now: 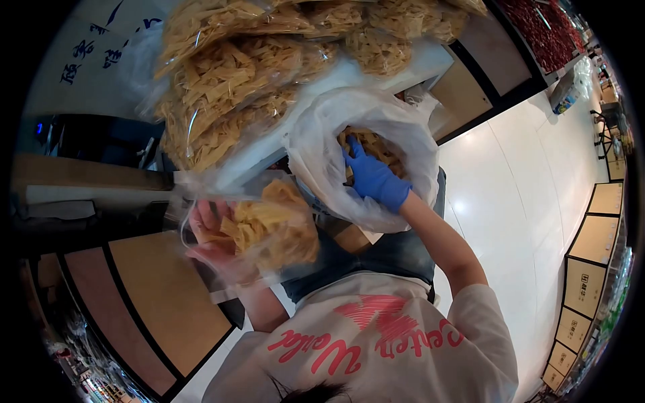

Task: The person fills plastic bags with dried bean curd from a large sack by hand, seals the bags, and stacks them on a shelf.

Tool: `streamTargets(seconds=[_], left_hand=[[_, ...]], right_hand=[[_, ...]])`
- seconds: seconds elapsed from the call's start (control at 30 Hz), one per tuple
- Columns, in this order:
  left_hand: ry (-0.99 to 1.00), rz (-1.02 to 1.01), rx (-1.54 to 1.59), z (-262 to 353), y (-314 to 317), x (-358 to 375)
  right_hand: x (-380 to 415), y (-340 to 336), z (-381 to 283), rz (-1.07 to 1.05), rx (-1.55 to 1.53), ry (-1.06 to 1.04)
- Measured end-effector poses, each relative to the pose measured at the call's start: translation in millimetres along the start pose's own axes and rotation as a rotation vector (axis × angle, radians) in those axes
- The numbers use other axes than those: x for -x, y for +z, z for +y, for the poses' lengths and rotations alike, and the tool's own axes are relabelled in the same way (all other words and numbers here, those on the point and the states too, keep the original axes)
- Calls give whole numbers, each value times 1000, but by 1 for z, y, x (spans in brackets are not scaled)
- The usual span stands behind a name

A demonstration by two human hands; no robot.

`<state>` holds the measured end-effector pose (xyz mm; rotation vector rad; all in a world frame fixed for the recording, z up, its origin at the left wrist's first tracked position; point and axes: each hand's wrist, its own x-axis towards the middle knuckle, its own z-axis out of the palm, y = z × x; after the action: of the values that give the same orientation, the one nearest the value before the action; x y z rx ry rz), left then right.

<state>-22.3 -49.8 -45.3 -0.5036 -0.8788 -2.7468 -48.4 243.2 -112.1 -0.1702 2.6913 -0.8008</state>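
My left hand point(218, 232), bare and a little blurred, is closed on a clear plastic bag point(285, 258). Inside this bag lie flat, dried yellow strips point(279, 215); the plastic partly covers my fingers. In a blue glove, my right hand point(375, 178) reaches down into a large white plastic bag point(322, 124) with a wide-open mouth. Its visible fingers are spread on brownish-yellow strips point(393, 151) in the bag, with some fingertips partly hidden. The white bag stands close in front of my lap.
Clear bags full of yellow strips point(235, 74) are piled on a white surface point(265, 144) ahead. A dark device point(101, 138) stands at the left. Red dried goods point(541, 33) fill a bin at the upper right. Wooden cabinets point(158, 289) flank a pale tiled floor point(504, 188).
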Motion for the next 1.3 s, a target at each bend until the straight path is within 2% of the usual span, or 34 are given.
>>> streamTargets(seconds=[0.03, 0.07, 0.13, 0.2, 0.27, 0.3, 0.37, 0.4, 0.47, 0.5, 0.53, 0.6, 0.73, 0.83, 0.9, 0.97, 1.03, 1.13, 1.2, 1.3], left_hand=[[8, 170, -236, 0, 4, 4], [4, 171, -235, 4, 8, 6], [-74, 131, -514, 12, 19, 6], [-102, 100, -531, 21, 13, 7], [-160, -133, -613, 28, 15, 2], [-156, -132, -617, 31, 19, 2], [-317, -278, -907, 29, 54, -7], [-316, -280, -910, 19, 58, -6], [-312, -263, -698, -2, 63, -2], [-315, -265, -698, -7, 65, -2], [-361, -319, -735, -13, 67, -1], [-411, -374, -768, -24, 72, 1], [-522, -448, -899, -38, 90, -2], [-519, -435, -954, -49, 88, 1], [-421, -507, -1081, -56, 84, 2], [-434, -488, -1076, -59, 88, 4], [-446, -472, -1067, -59, 89, 5], [-458, -478, -1071, -61, 89, 4], [-537, -419, -1036, -62, 90, 4], [-479, -438, -1068, -66, 89, 2]], right_hand=[[1, 1, 0, -11, 12, 15], [3, 1, 0, -12, 11, 19], [5, -1, 0, 53, 25, 50], [4, -1, 3, 100, -10, 63], [3, -2, 8, 143, -45, 66], [4, -3, 14, 180, -91, 81], [7, -6, 14, 247, -135, 98], [7, -7, 18, 249, -138, 97], [10, -12, 24, 276, -424, 66], [14, -16, 21, 303, -609, 98], [16, -17, 22, 304, -609, 104], [18, -22, 28, 553, -726, -109], [21, -40, 31, 605, -868, -197], [38, -60, 16, 646, -889, -195], [41, -66, 17, 656, -930, -213], [43, -69, 19, 661, -973, -232], [45, -74, 18, 732, -859, -261], [50, -85, 8, 808, -855, -337], [56, -91, -2, 829, -880, -334], [60, -92, -16, 894, -877, -356]])
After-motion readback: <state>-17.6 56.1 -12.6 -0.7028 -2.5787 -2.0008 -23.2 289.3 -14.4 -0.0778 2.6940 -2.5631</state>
